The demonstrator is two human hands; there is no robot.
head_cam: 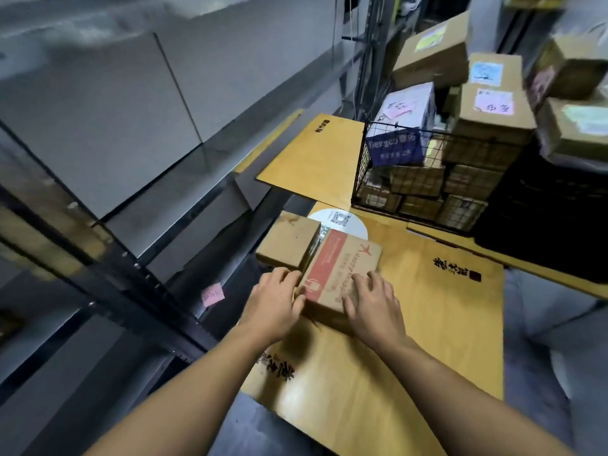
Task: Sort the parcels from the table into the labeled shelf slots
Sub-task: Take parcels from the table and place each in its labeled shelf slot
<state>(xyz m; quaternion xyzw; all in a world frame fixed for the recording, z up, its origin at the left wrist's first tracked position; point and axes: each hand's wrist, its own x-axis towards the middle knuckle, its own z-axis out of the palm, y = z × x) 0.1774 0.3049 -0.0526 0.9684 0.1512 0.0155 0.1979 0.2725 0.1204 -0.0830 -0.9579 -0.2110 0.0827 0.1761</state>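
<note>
left hand [279, 299] | right hand [375, 304] — both grip red-printed parcel [339, 258] | on wooden table [444, 324]

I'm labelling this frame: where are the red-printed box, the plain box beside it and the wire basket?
red-printed box [342, 258]: head view, top face.
plain box [289, 240]: head view, top face.
wire basket [421, 182]: head view, front mesh wall.
</note>
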